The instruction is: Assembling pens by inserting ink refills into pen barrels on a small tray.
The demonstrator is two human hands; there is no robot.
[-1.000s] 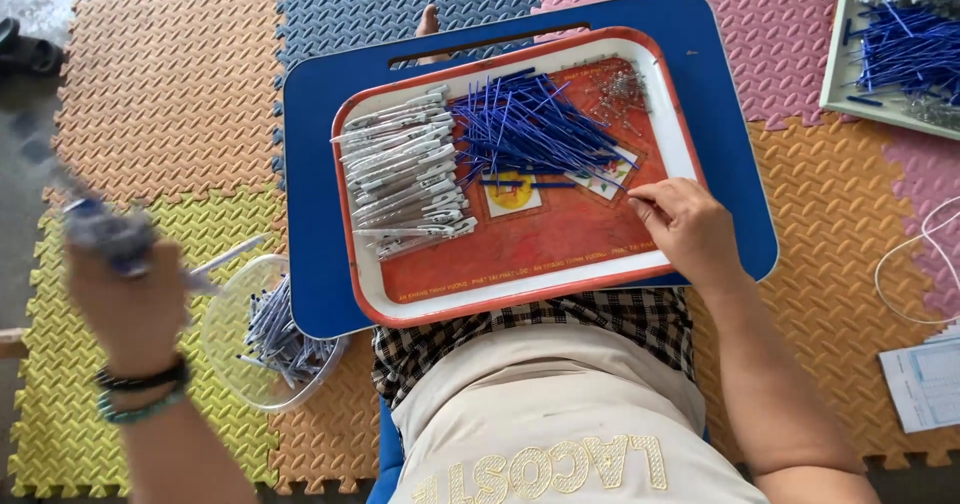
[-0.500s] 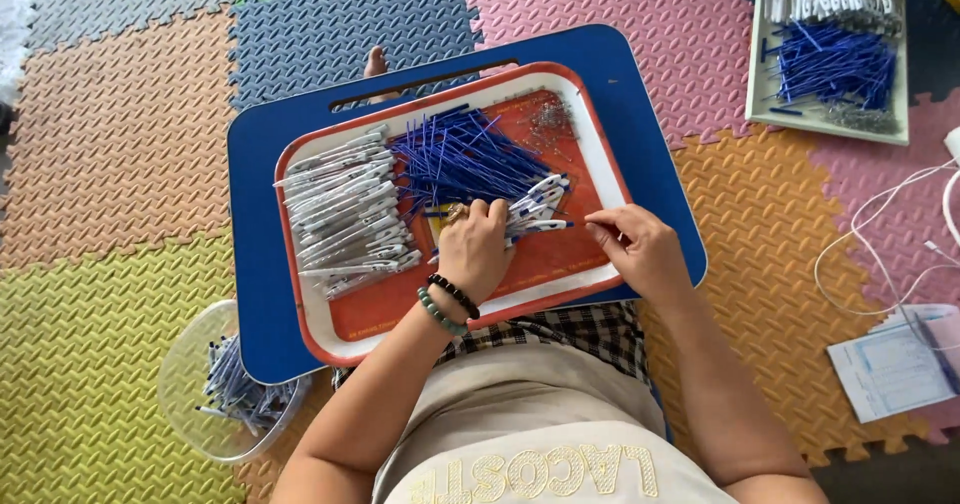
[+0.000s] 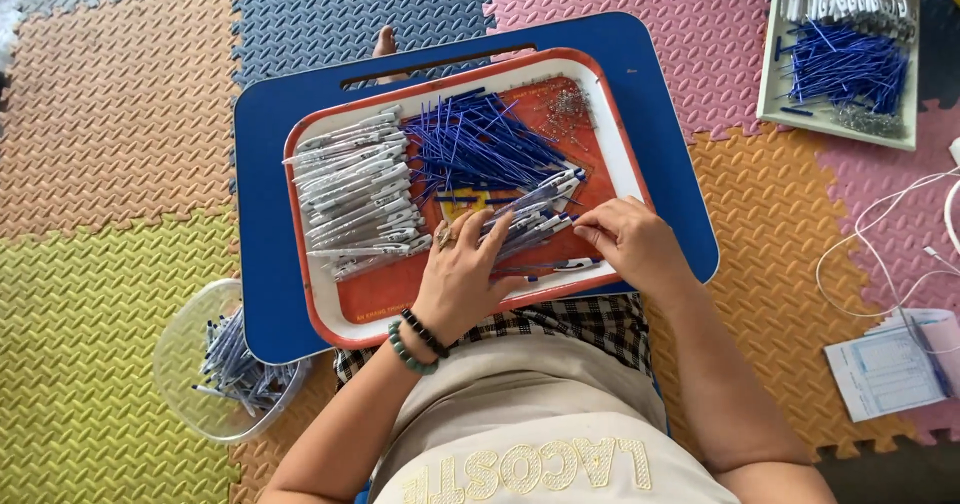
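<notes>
Pens point(image 3: 535, 214) under both hands, long axes slanting lower-left to upper-right, left hand point(image 3: 462, 274) flat, right hand point(image 3: 630, 244) pinching one.

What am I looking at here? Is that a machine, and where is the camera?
No machine: a person sits on a floor of coloured foam mats, and the camera is worn on their head, looking down at their own two bare hands. On their lap lies a blue board with a red tray on it. The tray holds a row of pale pen barrels, a heap of thin blue refills and a few small springs. The left hand, with bead bracelets at the wrist, lies flat on a small bunch of pens. The right hand touches the same bunch with its fingertips. Beside the board stands a clear bowl of pens, and a second tray of parts lies further off. Neither hand visibly grips anything.
</notes>
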